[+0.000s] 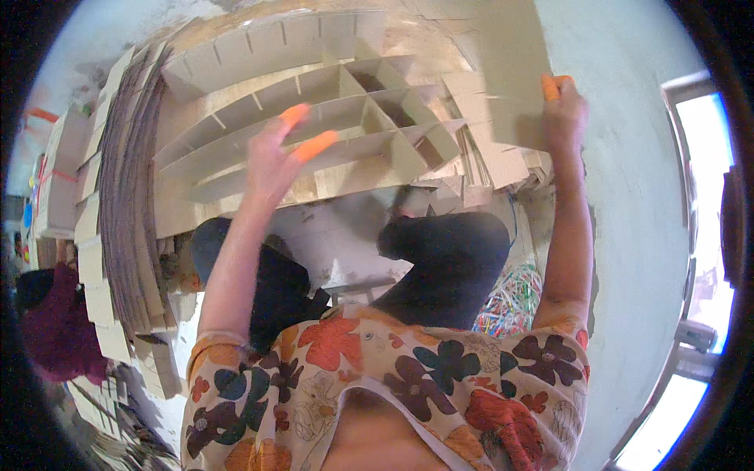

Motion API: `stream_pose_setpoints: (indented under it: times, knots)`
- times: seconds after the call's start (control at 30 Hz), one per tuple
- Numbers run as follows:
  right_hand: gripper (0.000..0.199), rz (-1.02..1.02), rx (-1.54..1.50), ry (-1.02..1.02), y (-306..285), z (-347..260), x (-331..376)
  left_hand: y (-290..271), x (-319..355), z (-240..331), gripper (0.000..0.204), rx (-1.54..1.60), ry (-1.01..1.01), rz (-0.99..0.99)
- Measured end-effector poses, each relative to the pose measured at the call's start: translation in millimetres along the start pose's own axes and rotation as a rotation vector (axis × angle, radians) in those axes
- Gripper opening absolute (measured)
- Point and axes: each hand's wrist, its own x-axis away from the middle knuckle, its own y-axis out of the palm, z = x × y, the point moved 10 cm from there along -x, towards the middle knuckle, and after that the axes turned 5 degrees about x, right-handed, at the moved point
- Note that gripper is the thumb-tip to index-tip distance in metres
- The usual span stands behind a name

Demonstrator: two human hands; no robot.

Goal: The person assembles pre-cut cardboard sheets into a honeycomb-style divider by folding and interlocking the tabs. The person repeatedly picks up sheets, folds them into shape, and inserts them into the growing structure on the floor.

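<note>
Slotted cardboard strips [129,169] stand packed in a long stack at the left, its length running far to near. Right of it, the left hand [271,157] hangs over the cardboard partition grid [345,115], its orange-covered fingertips [316,146] parted wide and no piece visible between them; whether they brush the cardboard I cannot tell. The grid's long strips run left to right, bowed by the lens, and short cross strips [377,115] meet them at the right end, leaving the left stretch as undivided channels. Beyond that end lie loose cardboard pieces [503,161], partly under a broad cardboard sheet [514,67]. The right hand [565,118] holds this sheet by its right edge, close to the near end, so the sheet extends left and far from the grip. Its long axis appears to run far to near, across the grid's long strips; the far end leaves the view. The right hand is at the sheet, the left well apart from it. Farthest right is a pale wall [628,212].
</note>
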Motion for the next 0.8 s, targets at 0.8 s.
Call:
stream_pose_setpoints:
  times: [0.8]
  knots:
    - [0.056,-0.381,-0.489,-0.391,49,-170,50,-193,50,-94,0.024,-0.319,-0.501,0.146]
